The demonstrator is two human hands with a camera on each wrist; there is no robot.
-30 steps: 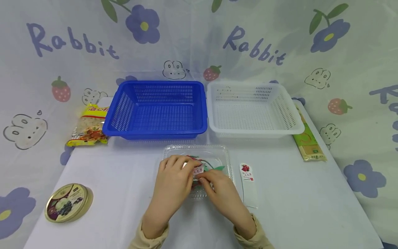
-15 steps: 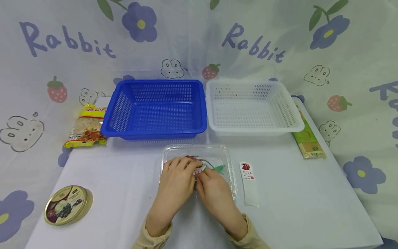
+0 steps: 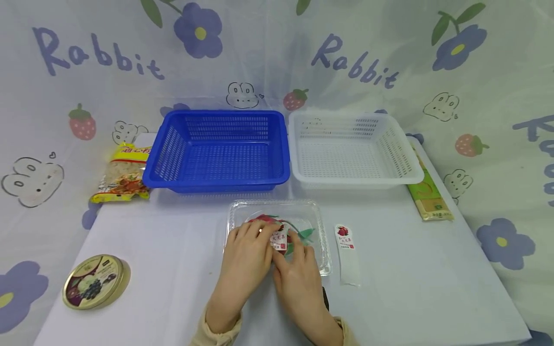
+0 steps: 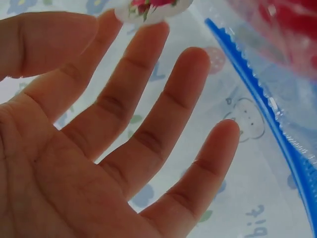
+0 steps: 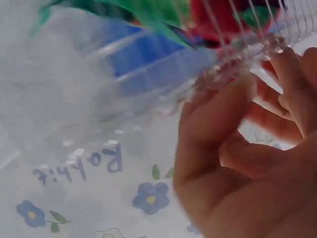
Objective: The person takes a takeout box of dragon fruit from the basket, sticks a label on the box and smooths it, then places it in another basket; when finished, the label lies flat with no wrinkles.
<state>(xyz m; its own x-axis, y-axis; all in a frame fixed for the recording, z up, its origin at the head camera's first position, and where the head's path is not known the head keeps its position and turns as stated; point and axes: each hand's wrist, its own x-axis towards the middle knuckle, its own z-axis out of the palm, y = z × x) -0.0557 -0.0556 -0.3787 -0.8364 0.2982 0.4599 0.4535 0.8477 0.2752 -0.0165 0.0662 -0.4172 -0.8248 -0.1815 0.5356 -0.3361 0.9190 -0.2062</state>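
A clear plastic box point(image 3: 320, 216) with a closed-looking lid sits at the table's middle front. Red and green leafy contents point(image 3: 306, 233) show through it. On its lid lies a small white label point(image 3: 280, 240) printed with a red fruit and characters. My left hand point(image 3: 248, 254) touches the label's left side with its fingertips, fingers fairly straight. In the left wrist view a label edge point(image 4: 153, 9) shows at those fingertips. My right hand point(image 3: 298, 278) rests at the label's right side, with index finger and thumb apart. The box partly hides the right fingertips in the right wrist view.
A white strip point(image 3: 347, 254) with a similar label lies right of the box. Behind stand a blue basket point(image 3: 216, 185) and a white basket point(image 3: 357, 181). A yellow food bag point(image 3: 123, 175), a round tin point(image 3: 92, 282) and a green packet point(image 3: 428, 194) lie around.
The right hand's index finger has moved up and away from its thumb, and more of the label shows flat on the lid. The left hand stays nearly in place.
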